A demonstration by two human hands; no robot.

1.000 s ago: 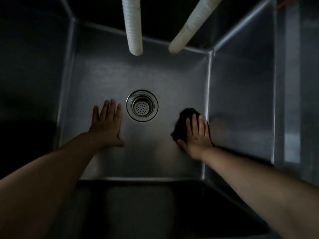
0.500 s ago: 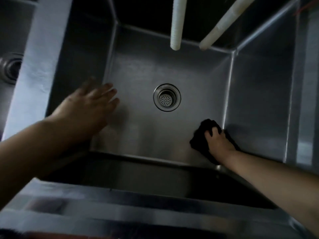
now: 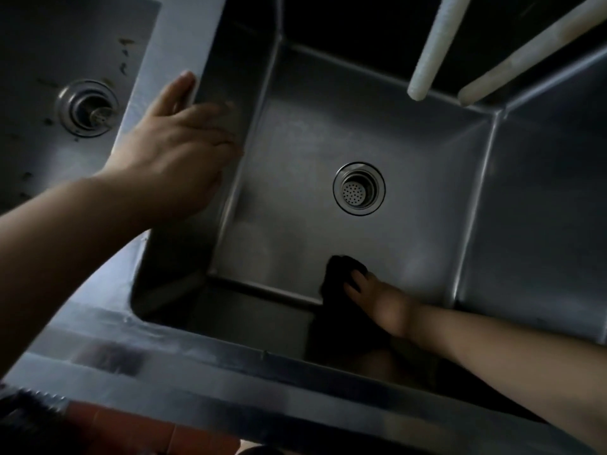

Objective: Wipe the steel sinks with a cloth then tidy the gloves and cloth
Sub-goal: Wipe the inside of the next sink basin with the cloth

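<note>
I look down into a deep steel sink (image 3: pixel 410 133) with a round strainer drain (image 3: pixel 358 189) in its floor. My right hand (image 3: pixel 381 300) presses a dark cloth (image 3: pixel 338 277) against the floor where it meets the near wall. The cloth's lower part fades into shadow. My left hand (image 3: pixel 177 149) rests on the divider rim (image 3: pixel 184 37) between the two sinks, thumb on top and fingers over the inner wall. It holds nothing. A second sink (image 3: pixel 39 54) lies to the left, with its own drain (image 3: pixel 88 108) and dark specks on its floor.
Two white ribbed hoses (image 3: pixel 437 44) hang over the sink's back right. The steel front rim (image 3: pixel 230 366) runs across the bottom. Reddish floor tiles (image 3: pixel 131 431) show below it. No gloves are in view.
My right hand has dragged the cloth from the right wall toward the near wall's middle. My left hand has lifted off the sink floor onto the divider rim. The view has shifted left.
</note>
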